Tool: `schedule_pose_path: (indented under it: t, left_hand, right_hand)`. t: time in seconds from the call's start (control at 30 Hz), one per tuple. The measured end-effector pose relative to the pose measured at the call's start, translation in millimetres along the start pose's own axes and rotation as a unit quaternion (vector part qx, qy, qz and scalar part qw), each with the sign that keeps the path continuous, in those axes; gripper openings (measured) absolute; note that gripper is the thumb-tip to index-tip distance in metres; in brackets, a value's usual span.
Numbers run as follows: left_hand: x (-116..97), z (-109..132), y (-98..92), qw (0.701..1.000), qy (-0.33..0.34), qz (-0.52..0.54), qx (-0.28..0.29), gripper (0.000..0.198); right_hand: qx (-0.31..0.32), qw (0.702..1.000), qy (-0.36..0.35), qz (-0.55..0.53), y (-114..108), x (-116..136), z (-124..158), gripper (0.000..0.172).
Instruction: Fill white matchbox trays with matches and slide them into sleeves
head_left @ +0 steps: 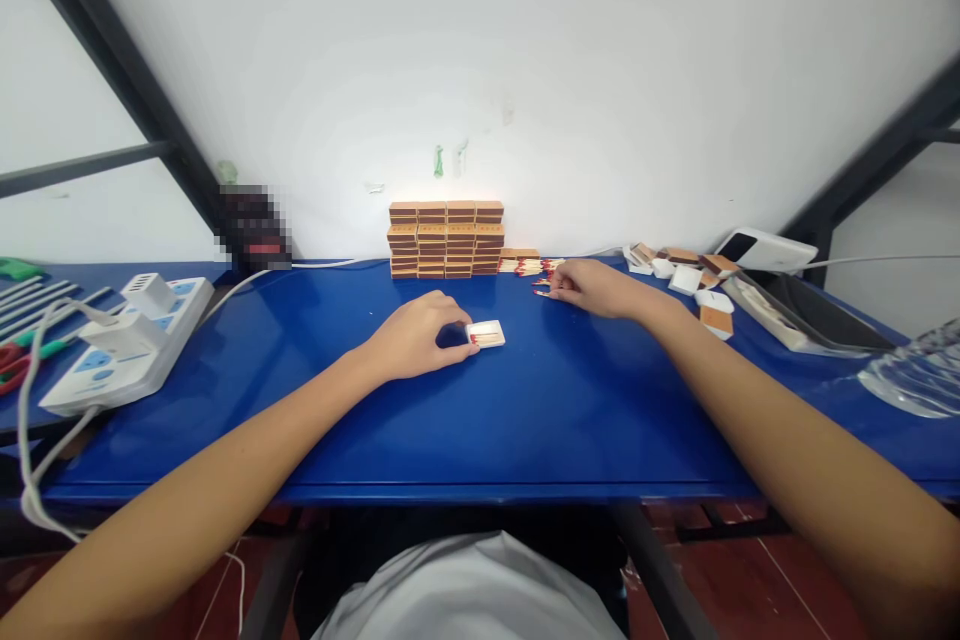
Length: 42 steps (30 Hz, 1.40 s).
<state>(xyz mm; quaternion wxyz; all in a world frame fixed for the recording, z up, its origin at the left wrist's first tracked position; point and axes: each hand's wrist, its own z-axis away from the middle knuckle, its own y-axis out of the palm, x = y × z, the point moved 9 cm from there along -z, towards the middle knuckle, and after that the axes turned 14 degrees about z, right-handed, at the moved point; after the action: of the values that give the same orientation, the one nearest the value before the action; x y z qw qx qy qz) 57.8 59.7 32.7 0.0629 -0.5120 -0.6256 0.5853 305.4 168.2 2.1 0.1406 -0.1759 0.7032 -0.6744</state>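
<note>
My left hand (420, 335) grips the left end of a small white matchbox tray (493, 342) on the blue table, thumb at the near side and fingers at the far side. A few red-tipped matches lie inside the tray. Farther right, my right hand (591, 288) is closed in a pinch low over the tabletop. A match (541, 294) sticks out from its fingertips, red head to the left. Just beyond those fingers lies a loose heap of matches (528, 267), partly hidden by the hand.
Stacked matchboxes (446, 245) stand against the wall. Loose trays and sleeves (684, 278) lie at the right, near a white device (765, 248) and an open dark pouch (810, 310). A power strip (169, 345) with cables and red-handled tools (15, 365) sit at the left.
</note>
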Motion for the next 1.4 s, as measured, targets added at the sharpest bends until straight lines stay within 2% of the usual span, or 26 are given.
schedule_pose_path:
  t: [0.17, 0.57, 0.8, 0.9, 1.03, 1.2, 1.3, 1.4]
  left_hand:
    - [1, 0, 0.4, 1.000, -0.004, 0.002, 0.002, 0.028]
    - [0, 0, 0.3, 1.000, 0.002, 0.003, 0.002, 0.029]
    - [-1, 0, 0.8, 1.000, 0.005, -0.002, 0.004, 0.029]
    - [-1, 0, -0.2, 1.000, 0.002, -0.001, 0.000, 0.030]
    - [0, 0, 0.4, 1.000, 0.001, -0.005, 0.000, 0.029]
    - [3, 0, 2.4, 1.000, 0.007, -0.005, -0.001, 0.027]
    - [4, 0, 2.4, 1.000, 0.008, -0.004, -0.002, 0.026]
    - [4, 0, 2.0, 1.000, 0.006, -0.003, 0.000, 0.026]
  right_hand:
    - [0.007, 1.000, -0.016, -0.012, 2, 1, 0, 0.014]
    - [-0.022, 0.999, -0.026, -0.024, -1, -4, -2, 0.017]
    - [-0.015, 0.999, -0.026, -0.025, 2, 4, -2, 0.018]
    - [-0.033, 0.998, -0.037, -0.029, -9, 21, 3, 0.021]
    - [-0.069, 0.991, -0.089, -0.074, -28, 67, 16, 0.026]
    - [-0.075, 0.983, -0.140, -0.087, -23, 125, 30, 0.017]
    - [-0.071, 0.985, -0.145, -0.066, -13, 141, 34, 0.012]
    - [-0.083, 0.983, -0.148, -0.070, -16, 140, 33, 0.012]
